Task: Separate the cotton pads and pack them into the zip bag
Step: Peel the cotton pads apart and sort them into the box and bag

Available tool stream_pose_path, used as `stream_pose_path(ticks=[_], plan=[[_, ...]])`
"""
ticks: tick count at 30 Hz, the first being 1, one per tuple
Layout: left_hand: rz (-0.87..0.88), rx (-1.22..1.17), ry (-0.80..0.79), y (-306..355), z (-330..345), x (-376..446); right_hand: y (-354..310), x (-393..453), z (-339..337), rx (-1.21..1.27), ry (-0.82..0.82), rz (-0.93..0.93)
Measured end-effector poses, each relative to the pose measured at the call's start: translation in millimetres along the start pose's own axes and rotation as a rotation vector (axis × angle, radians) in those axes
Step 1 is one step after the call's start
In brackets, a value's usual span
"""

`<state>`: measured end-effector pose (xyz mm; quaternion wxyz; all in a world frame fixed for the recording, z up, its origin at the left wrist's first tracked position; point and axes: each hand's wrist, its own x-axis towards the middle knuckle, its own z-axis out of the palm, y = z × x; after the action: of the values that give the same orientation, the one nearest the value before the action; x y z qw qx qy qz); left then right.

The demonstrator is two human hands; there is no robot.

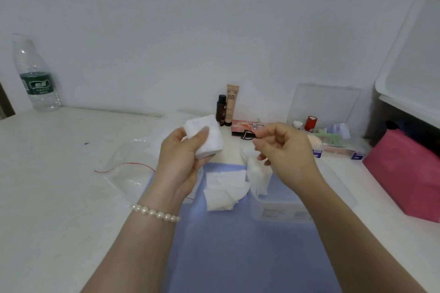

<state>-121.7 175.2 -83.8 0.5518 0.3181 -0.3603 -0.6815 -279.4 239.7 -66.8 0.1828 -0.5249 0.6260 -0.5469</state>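
Midway through sorting: the left hand (183, 157) grips a stack of cotton pads (206, 137) above the blue cloth (238, 245), while the right hand (283, 150) hovers loosely curled, holding nothing visible. Separated pads (223, 191) lie on the cloth; left of it, the zip bag (126, 173) looks empty.

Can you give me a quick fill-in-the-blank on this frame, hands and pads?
1. The stack of cotton pads is held in the ____ hand.
2. The bracelet on that wrist is made of ____.
3. The zip bag lies flat on the ____.
4. The tube by the wall reads ____.

Missing: left; pearls; table; BB
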Motion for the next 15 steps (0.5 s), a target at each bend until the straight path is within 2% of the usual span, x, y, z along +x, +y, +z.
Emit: stream_pose_path(ticks=[2, 6, 8, 10, 15], plan=[[-0.020, 0.052, -0.002, 1, -1, 0, 2, 1, 2, -0.223, -0.118, -0.030], [-0.023, 0.094, -0.016, 1, -1, -1, -5, -2, 24, -0.845, -0.527, -0.103], [-0.021, 0.081, -0.022, 1, -2, -1, -6, 1, 38, -1.129, -0.581, -0.189], [-0.026, 0.071, -0.035, 2, -2, -1, -1, 6, 49, -1.285, -0.561, -0.274], [-0.060, 0.065, -0.068, 1, 1, -4, 6, 6, 64, -1.405, -0.664, -0.159]])
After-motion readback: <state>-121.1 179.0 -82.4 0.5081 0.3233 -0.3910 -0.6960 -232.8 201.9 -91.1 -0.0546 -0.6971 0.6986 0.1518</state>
